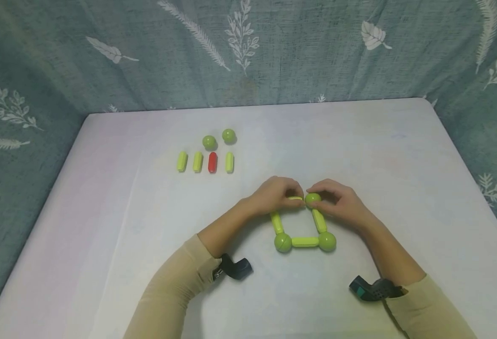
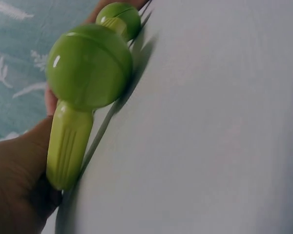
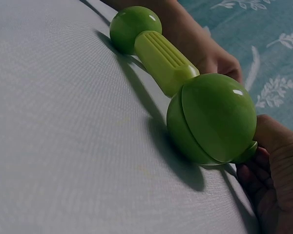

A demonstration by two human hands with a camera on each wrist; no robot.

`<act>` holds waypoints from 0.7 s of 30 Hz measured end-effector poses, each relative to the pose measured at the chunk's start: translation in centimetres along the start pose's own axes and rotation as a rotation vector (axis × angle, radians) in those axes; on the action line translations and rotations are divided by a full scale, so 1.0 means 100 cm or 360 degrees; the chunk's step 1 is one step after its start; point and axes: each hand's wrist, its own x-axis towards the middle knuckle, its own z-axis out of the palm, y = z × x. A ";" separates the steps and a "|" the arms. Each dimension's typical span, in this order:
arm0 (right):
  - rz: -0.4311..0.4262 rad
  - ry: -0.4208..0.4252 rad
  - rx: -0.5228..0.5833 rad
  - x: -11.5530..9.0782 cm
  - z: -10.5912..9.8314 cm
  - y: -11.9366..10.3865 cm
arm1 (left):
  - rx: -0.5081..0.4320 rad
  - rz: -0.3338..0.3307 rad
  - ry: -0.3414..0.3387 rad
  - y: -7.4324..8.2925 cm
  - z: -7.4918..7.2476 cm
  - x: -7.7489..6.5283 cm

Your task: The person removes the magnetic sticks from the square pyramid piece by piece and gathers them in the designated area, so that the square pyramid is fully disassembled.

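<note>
My left hand (image 1: 275, 195) pinches a yellow-green rod (image 1: 296, 198) at the far side of a four-sided frame of rods and green balls. Opposite it, my right hand (image 1: 342, 203) grips a green ball (image 1: 313, 200) between thumb and fingers, right at that rod's end. From this ball a side rod (image 1: 319, 221) runs down to the near right ball (image 1: 327, 241). A near rod (image 1: 305, 242) links that one to the near left ball (image 1: 283, 242). The left side rod (image 1: 276, 222) goes up under my left hand, which hides the far left corner. In the left wrist view, a large ball (image 2: 89, 67) fills the foreground.
Farther back on the white table (image 1: 401, 155) lie two loose green balls (image 1: 209, 142), several yellow-green rods (image 1: 198, 161) and a red rod (image 1: 212, 162). A patterned green cloth (image 1: 295, 52) hangs behind the table. Dark wrist cameras (image 1: 237, 269) sit on both forearms.
</note>
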 end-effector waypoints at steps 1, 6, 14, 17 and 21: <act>0.0002 -0.0001 -0.0002 0.000 0.000 0.000 | -0.0042 -0.0029 0.0013 0.000 -0.002 -0.002; 0.0012 -0.0015 -0.0012 0.001 0.001 -0.002 | -0.0279 -0.0240 0.0210 -0.010 -0.019 -0.021; 0.0048 -0.0023 -0.0022 0.001 0.000 -0.003 | -0.0387 -0.0444 0.0378 -0.032 -0.045 -0.061; 0.0042 -0.0020 -0.0021 0.001 0.000 -0.003 | -0.0368 -0.0475 0.0420 -0.040 -0.048 -0.073; 0.0040 -0.0022 -0.0011 0.000 -0.001 -0.005 | -0.0318 -0.0526 0.0496 -0.047 -0.050 -0.088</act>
